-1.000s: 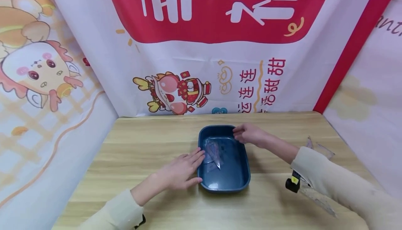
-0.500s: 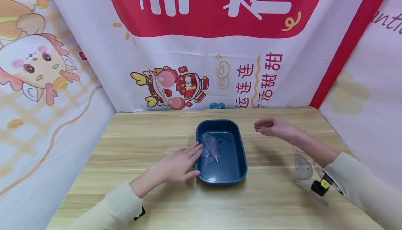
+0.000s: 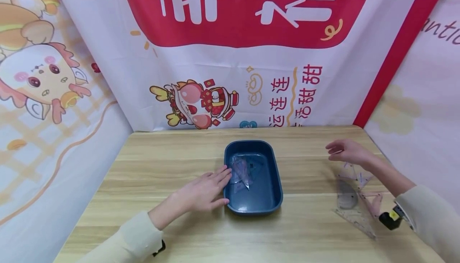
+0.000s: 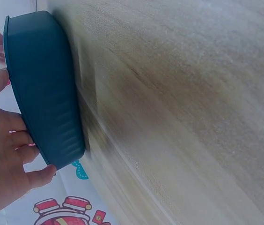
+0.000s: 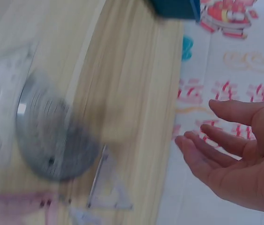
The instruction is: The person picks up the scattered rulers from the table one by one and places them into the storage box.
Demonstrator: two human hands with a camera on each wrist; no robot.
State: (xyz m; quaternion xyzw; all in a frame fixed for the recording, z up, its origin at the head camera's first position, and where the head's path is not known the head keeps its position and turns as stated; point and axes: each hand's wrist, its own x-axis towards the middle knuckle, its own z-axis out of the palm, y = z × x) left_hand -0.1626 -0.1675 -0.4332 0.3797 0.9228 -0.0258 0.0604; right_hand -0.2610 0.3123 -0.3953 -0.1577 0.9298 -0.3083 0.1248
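A dark blue rectangular tray point(image 3: 262, 191) stands on the wooden table, with several clear, pinkish plastic set squares point(image 3: 240, 171) lying in its left part. My left hand point(image 3: 206, 191) rests its straight fingers on the tray's left rim; the left wrist view shows the fingertips touching that edge. Over the table's right side hovers my right hand point(image 3: 346, 151), loosely bent and holding nothing. Below it lie a grey protractor point(image 5: 57, 126), a small clear set square point(image 5: 108, 183), a pink drawing piece point(image 5: 19, 206) and a larger clear set square point(image 3: 355, 220).
The wooden table point(image 3: 161, 163) meets a white and red printed cloth point(image 3: 230, 59) at its back edge. More printed cloth hangs at the left and right sides. A black wrist camera point(image 3: 391, 219) sits under the right sleeve.
My right hand has left the tray's far right rim and moved right, over the loose drawing pieces. The left hand stays on the tray's left rim.
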